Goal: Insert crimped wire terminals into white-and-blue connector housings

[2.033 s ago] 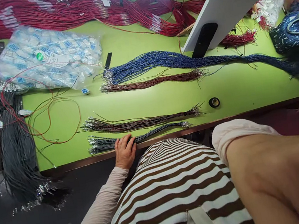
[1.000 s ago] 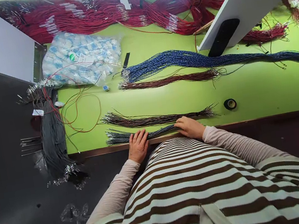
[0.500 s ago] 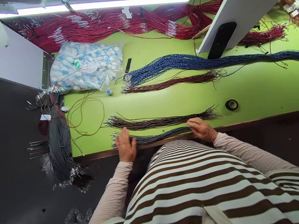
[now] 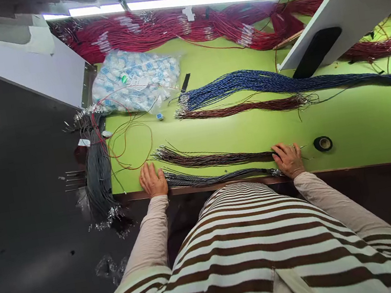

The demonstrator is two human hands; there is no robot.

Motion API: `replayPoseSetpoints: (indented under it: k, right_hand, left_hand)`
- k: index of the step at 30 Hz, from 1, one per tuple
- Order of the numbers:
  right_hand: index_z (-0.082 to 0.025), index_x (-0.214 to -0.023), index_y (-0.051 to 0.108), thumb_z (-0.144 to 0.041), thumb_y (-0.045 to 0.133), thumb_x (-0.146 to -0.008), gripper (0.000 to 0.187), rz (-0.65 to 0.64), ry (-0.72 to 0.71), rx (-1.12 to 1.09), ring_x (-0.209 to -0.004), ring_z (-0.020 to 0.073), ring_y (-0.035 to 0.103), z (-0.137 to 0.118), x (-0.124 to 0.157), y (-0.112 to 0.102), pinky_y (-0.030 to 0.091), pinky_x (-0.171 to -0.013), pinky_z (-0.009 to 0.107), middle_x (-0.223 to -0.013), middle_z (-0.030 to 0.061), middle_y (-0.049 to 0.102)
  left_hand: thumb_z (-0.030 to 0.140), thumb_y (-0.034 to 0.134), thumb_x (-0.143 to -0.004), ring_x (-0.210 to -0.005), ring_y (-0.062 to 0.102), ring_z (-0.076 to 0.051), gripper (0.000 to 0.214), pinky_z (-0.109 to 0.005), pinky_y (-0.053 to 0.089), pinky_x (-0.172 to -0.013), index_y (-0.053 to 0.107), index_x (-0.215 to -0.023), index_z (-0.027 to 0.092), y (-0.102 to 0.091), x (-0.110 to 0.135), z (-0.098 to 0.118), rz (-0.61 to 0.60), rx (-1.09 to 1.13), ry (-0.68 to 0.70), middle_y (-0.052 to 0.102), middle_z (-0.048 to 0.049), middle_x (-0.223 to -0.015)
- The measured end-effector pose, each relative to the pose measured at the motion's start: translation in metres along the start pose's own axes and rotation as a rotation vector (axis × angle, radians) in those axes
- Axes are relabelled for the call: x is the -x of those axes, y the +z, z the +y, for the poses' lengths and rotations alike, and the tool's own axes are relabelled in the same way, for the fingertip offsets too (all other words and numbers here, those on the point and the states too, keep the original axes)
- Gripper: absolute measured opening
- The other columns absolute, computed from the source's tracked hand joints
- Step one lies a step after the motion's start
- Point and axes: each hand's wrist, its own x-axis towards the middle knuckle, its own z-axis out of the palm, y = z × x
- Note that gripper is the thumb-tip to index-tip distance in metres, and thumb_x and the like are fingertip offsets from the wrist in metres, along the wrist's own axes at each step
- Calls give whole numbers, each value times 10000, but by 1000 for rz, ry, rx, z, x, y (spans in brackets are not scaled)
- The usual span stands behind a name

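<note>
The grey wire bundle (image 4: 219, 178) lies along the front edge of the bench (image 4: 369, 141), so a careless drag of a sleeve could tip it over the side. The brown wire bundle (image 4: 215, 158) runs just behind it, and because their ends fan out in fine strands, pulling one could snag the other and mix them (the bare metal tips look especially apt to catch). The loose red wire (image 4: 152, 141) curls near the left hand (image 4: 153, 180) and might be hooked by a sweep that way.

That hand rests palm down over the grey bundle's left end, its fingers nearly straight, slightly parted and clenching nothing. The right hand (image 4: 289, 159) covers part of the brown bundle's right end, beside the grey bundle's metal tips (image 4: 276, 172); its fingers are bent, but whether they pinch the strands or merely rest there cannot be told. The tape roll (image 4: 323, 143) sits apart, to its right.
</note>
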Motion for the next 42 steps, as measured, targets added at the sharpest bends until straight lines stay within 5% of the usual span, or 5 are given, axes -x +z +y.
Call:
replayPoseSetpoints:
  k: [11,15,22,42]
  right_hand:
    - [-174,-1090,657,-296,412,-944,310,-107,-140,48,-1009,230,537,-17,-24,-30,287,-999,426,-1071,93,665]
    - [-137,-1218,599,-333,450,-931,378,-161,-249,-50,-1059,239,509,-26,-27,-23,394,-906,349,-1148,122,610]
    - [-149,-1160,654,-255,378,-949,363,-170,-323,-173,-909,220,529,-9,-28,-7,455,-807,331,-984,125,603]
    - [-181,-1120,687,-248,398,-941,346,-173,-291,-183,-892,212,532,-2,-12,-16,464,-804,328,-974,116,613]
  left_hand:
    - [367,407,-903,-1345,359,-298,470,-474,241,-1106,563,-1272,119,-4,0,3,-37,-4,-45,468,-170,-1414]
    - [372,394,-914,-1358,336,-296,477,-476,225,-1114,548,-1287,118,-4,0,3,-48,1,-41,449,-172,-1429]
    - [368,399,-915,-1355,343,-294,471,-468,225,-1116,548,-1288,122,-4,1,3,-42,-9,-36,451,-166,-1429]
    - [342,414,-902,-1357,335,-296,465,-477,213,-1118,547,-1290,122,-4,-1,4,-49,-5,-48,444,-167,-1434]
